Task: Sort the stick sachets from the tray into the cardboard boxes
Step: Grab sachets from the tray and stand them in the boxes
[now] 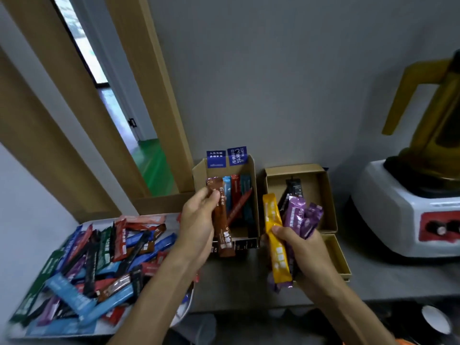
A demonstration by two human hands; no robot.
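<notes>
Brown stick over the left box

My left hand (199, 215) pinches the brown sachet (222, 220) lengthwise above the left box (199, 170); my right hand (298, 247) grips yellow and purple sachets (286, 230) near the right box (326, 195).

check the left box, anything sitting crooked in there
Yes: in the left box, a red sachet leans diagonally across the others, while the blue, red and teal sachets beside it stand upright in a row.

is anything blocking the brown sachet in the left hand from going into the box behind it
Nothing visible does. The left hand holds the brown sachet right at the open left box. Sachets already standing inside fill its middle and right, leaving bare space on its left.
</notes>
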